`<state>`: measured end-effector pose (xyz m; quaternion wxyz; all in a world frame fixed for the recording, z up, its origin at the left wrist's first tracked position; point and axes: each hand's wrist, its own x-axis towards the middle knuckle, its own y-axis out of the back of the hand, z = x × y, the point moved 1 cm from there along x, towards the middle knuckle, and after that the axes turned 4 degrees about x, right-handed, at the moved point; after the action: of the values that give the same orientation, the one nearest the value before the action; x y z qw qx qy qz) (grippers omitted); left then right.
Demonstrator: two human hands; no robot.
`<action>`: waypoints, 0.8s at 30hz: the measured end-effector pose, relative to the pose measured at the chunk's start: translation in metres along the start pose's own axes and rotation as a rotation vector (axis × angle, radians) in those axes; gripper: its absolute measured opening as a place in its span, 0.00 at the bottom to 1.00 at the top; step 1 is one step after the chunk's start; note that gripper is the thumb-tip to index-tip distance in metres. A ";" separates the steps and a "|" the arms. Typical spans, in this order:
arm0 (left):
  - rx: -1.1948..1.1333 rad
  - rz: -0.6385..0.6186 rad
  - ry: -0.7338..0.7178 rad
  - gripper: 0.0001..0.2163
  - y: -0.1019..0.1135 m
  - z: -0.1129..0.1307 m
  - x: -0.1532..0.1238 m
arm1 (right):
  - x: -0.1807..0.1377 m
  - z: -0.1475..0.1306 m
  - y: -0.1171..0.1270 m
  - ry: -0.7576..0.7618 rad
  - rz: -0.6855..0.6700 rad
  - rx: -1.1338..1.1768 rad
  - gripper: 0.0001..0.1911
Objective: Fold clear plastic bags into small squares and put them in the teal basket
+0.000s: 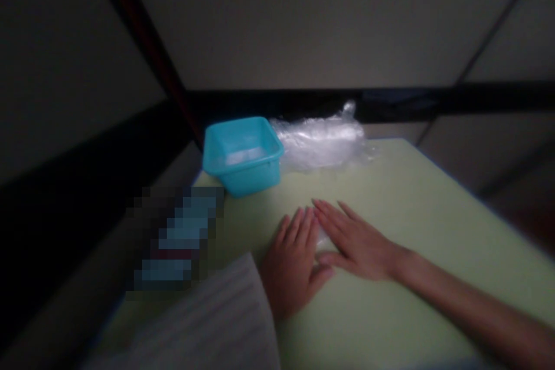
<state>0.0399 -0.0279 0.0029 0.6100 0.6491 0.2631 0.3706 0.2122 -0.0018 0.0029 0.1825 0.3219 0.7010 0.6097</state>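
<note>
My left hand [292,269] lies palm down on the pale green table [390,324], its fingers stretched out. From the right, my right hand [358,240] rests flat too, and its fingertips meet those of the left. In the gap between the hands shows a small, whitish, shiny piece, perhaps clear plastic [321,237]. Most of it is hidden under the fingers, so I cannot tell its full shape. A light ribbed sleeve covers my left forearm; the right forearm is bare.
Beyond my hands stands a turquoise plastic basket [254,179] with something whitish inside. Crumpled clear plastic bags [323,141] lie right of it at the table's far edge. A blurred-out, pixelated bluish object [186,228] is on the left. A wall rises behind.
</note>
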 end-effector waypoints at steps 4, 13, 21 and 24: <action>-0.008 -0.007 0.002 0.32 0.003 0.000 0.001 | 0.001 0.000 0.001 -0.015 -0.040 0.006 0.42; -0.018 -0.058 0.026 0.33 0.005 0.002 0.004 | 0.001 0.002 0.000 -0.035 -0.036 0.008 0.42; -0.086 -0.069 0.004 0.29 0.007 -0.001 -0.001 | -0.007 0.012 -0.003 -0.069 0.022 -0.006 0.40; -0.105 -0.066 0.012 0.30 0.006 -0.001 -0.001 | -0.007 0.014 -0.002 -0.062 0.043 -0.010 0.40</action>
<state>0.0373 -0.0288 0.0082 0.6535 0.6049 0.2682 0.3676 0.2257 0.0034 -0.0026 0.1925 0.3547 0.6849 0.6066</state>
